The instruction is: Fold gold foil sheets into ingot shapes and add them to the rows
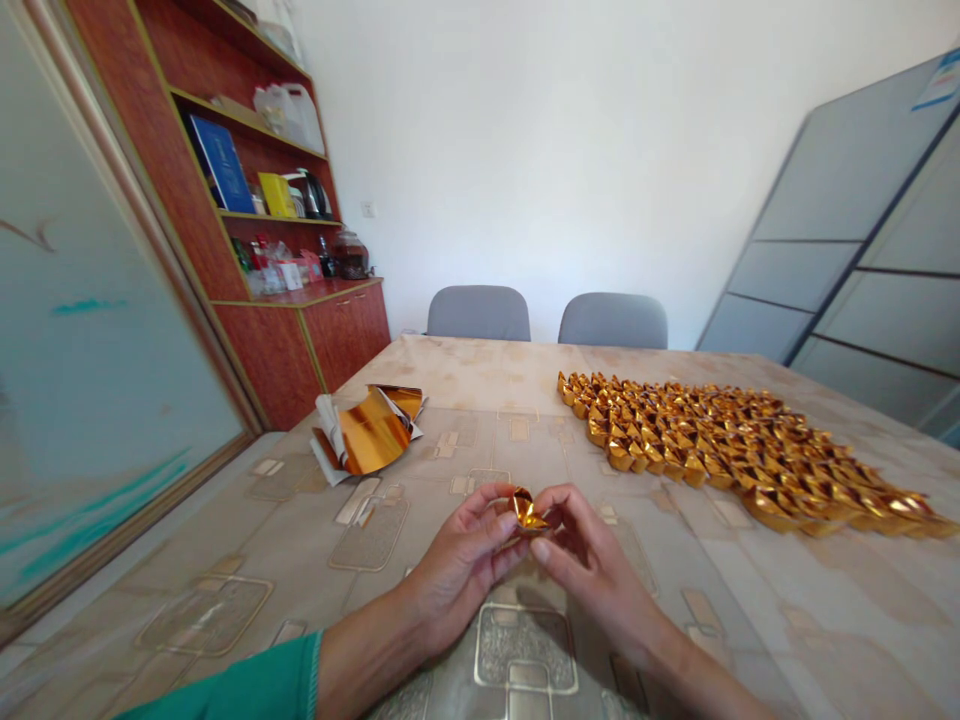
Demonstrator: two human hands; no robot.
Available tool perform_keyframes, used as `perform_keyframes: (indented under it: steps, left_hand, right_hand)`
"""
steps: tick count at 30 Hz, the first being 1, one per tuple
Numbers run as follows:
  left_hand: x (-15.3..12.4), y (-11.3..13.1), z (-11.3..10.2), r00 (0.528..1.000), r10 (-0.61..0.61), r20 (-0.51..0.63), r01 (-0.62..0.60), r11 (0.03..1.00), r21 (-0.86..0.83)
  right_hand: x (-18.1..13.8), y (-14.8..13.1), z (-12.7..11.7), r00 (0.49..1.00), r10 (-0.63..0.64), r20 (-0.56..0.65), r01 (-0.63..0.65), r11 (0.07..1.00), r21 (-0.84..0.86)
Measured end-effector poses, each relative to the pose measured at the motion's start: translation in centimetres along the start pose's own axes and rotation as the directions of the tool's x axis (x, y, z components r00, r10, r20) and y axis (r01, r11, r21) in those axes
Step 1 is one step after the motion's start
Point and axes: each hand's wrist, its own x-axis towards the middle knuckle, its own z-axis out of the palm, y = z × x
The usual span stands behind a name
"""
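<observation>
Between my fingertips, just above the table, is a small folded gold foil paper ingot (528, 510). My left hand (472, 560) grips its left side, thumb at the front and fingers curled behind and beneath. On the right side, my right hand (581, 550) pinches it between thumb and fingers. The ingot's underside is partly hidden by both hands. Several finished-looking gold paper ingots (697, 435) stand in close rows on the right of the table. To the left lies a loose stack of gold foil paper sheets (375, 432), curled, with white backs showing.
A patterned cloth covers the table (480, 380). Two grey chairs (478, 312) stand at its far side against a white wall. A red-brown shelf cabinet (337, 330) is at the back left, and a grey cabinet (802, 210) at the right.
</observation>
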Motion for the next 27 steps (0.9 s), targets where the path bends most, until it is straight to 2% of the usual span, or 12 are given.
perform_keyframes:
  steps: [4,10,13,19,23,27]
  left_hand:
    - [0.0,-0.1,0.0,1.0,0.009,-0.007,-0.009,1.0,0.03]
    - [0.1,-0.1,0.1,0.999,0.018,-0.043,-0.013,0.993,0.117]
    - [0.0,0.0,0.2,0.998,0.037,-0.044,-0.026,0.973,0.231]
    - [0.7,0.7,-0.6,0.968,0.231,-0.099,-0.15,0.848,0.508]
    - [1.3,1.0,-1.3,0.956,0.271,-0.114,-0.165,0.815,0.555]
    - [1.4,0.9,-1.4,0.961,0.249,-0.119,-0.139,0.811,0.569]
  right_hand:
    - [0.1,0.3,0.3,0.999,-0.031,-0.014,0.029,0.991,-0.132]
    - [0.3,0.4,0.2,1.0,-0.016,-0.008,0.016,0.994,-0.107]
    - [0.3,0.4,0.0,0.999,-0.039,-0.03,0.035,0.992,-0.124]
    - [0.5,0.6,-1.1,0.999,-0.03,-0.044,0.023,0.987,-0.158]
    - [0.7,0.8,-2.7,0.999,-0.034,-0.038,0.021,0.955,-0.297]
    - [0.5,0.9,-5.6,0.996,-0.053,-0.066,0.009,0.842,-0.539]
